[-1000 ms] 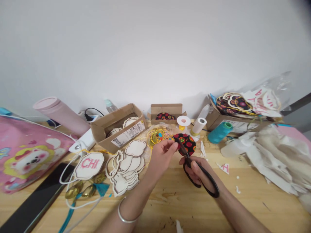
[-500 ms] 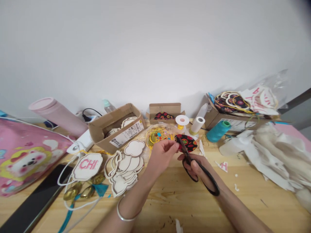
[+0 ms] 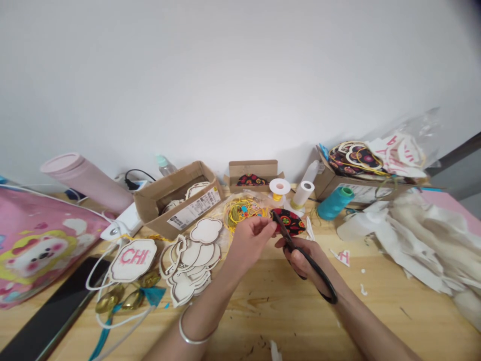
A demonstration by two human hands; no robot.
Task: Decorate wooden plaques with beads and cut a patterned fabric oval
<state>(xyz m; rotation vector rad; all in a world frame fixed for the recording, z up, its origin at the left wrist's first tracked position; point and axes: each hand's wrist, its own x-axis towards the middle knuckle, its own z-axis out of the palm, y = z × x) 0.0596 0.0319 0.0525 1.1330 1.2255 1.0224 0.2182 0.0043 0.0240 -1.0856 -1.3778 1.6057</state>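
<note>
My left hand (image 3: 251,238) pinches the near edge of a black disc with bright flower print (image 3: 293,222), holding it above the wooden table (image 3: 270,311). My right hand (image 3: 305,259) grips black scissors (image 3: 305,259); their blades lie across the disc's left side. A silver bangle sits on my left wrist. Behind the disc lies a tangle of yellow cord (image 3: 243,209).
A stack of cloud-shaped wooden cutouts (image 3: 193,258) and a "CHI" tag (image 3: 131,258) lie left. Cardboard boxes (image 3: 176,198) line the wall with spools (image 3: 280,188) and a teal thread cone (image 3: 334,203). White paper scraps (image 3: 421,240) pile right; a pink bag (image 3: 37,245) sits far left.
The printed disc has tilted flatter and lower between my hands, and the scissors have closed a little along its edge. The view has shifted slightly.
</note>
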